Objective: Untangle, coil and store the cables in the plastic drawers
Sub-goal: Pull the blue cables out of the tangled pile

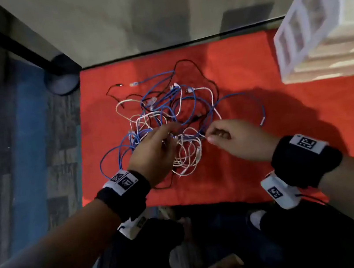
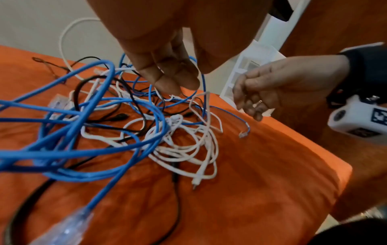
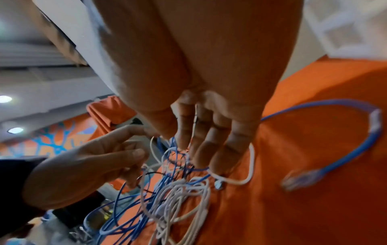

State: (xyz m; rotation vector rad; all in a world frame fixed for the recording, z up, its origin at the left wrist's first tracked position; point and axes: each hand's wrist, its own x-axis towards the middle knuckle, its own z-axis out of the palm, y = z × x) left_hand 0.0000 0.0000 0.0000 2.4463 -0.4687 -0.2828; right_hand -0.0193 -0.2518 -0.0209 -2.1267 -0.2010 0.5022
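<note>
A tangle of blue, white and black cables [image 1: 168,112] lies in the middle of an orange-red cloth [image 1: 279,159]. My left hand [image 1: 168,135] reaches into its near side, fingertips bunched and pinching a thin strand [image 2: 172,96]. Just to its right, my right hand [image 1: 209,137] pinches a white cable [image 3: 251,159] that runs up between its fingers [image 3: 196,154]. A bundle of white cable loops [image 1: 186,155] sits between and below the two hands. One blue cable [image 1: 260,106] arcs out to the right and ends in a clear plug [image 3: 299,180]. The white plastic drawers [image 1: 319,41] stand at the far right.
The cloth's near edge [image 1: 205,201] runs just behind my wrists, with my dark-clothed legs below it. Patterned carpet [image 1: 24,158] and a black round pole base [image 1: 61,82] lie to the left. A pale wall [image 1: 129,14] rises behind the cloth.
</note>
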